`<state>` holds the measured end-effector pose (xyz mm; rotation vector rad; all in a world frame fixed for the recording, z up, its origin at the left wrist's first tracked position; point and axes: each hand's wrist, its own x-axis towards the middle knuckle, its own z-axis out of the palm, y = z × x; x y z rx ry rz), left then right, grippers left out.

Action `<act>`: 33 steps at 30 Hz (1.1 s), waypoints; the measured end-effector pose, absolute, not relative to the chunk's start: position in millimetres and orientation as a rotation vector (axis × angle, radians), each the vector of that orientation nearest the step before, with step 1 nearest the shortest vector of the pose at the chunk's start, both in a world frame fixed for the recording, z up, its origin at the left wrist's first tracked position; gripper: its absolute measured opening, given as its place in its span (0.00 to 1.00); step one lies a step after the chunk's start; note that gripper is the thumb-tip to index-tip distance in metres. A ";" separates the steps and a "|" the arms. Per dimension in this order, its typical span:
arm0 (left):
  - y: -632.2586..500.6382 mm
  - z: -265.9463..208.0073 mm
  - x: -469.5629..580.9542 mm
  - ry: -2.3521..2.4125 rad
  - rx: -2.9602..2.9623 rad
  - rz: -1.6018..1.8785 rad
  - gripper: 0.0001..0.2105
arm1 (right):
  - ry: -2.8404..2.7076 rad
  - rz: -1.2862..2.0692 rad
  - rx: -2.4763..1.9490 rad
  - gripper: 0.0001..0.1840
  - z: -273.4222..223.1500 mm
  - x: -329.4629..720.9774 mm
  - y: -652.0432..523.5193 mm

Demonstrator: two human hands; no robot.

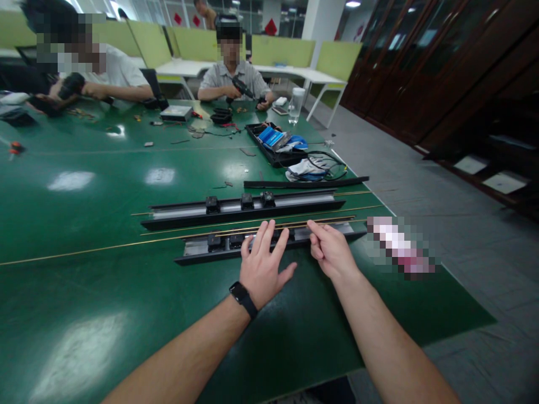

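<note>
My left hand (263, 264), wearing a black watch, spreads its fingers over the middle of the nearer black channel rail (193, 260). Its fingertips are beside several thin brass rods lying along the rail; I see nothing gripped in it. At the rail's right part, my right hand (332, 249) is closed, its index fingertip and thumb side at a long brass rod (84, 251) that runs far out to the left. Small black blocks (215, 241) sit in this rail, partly hidden by my left hand. Behind lies a second rail (252, 214) with black blocks (213, 204).
A black strip (295, 183) lies beyond the rails. Farther back are a glove (309, 168), a black tray (273, 157) with blue packs, and a clear bottle (296, 105). Two people sit across the green table (105, 207), holding power drills. The table's edge is at right.
</note>
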<state>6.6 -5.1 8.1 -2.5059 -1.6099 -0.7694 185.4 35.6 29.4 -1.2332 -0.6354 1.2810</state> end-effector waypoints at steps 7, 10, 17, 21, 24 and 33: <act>-5.3 6.4 7.2 -1.615 -2.503 -0.774 0.34 | -0.633 1.267 -1.245 0.20 30.4 184.7 35.2; -5.6 6.9 6.7 -1.606 -2.508 -0.770 0.34 | -0.646 1.280 -1.246 0.19 30.4 186.0 35.1; -5.2 7.2 7.0 -1.617 -2.500 -0.767 0.35 | -0.661 1.308 -1.226 0.17 33.0 187.4 34.3; -5.3 7.1 6.9 -1.617 -2.511 -0.767 0.34 | -0.633 1.318 -1.231 0.17 33.2 187.4 33.9; -5.4 7.5 6.5 -1.615 -2.516 -0.770 0.34 | -0.624 1.316 -1.225 0.17 31.7 187.1 34.3; -6.0 8.6 7.5 -1.640 -2.516 -0.759 0.34 | -0.622 1.270 -1.273 0.22 29.9 185.2 33.7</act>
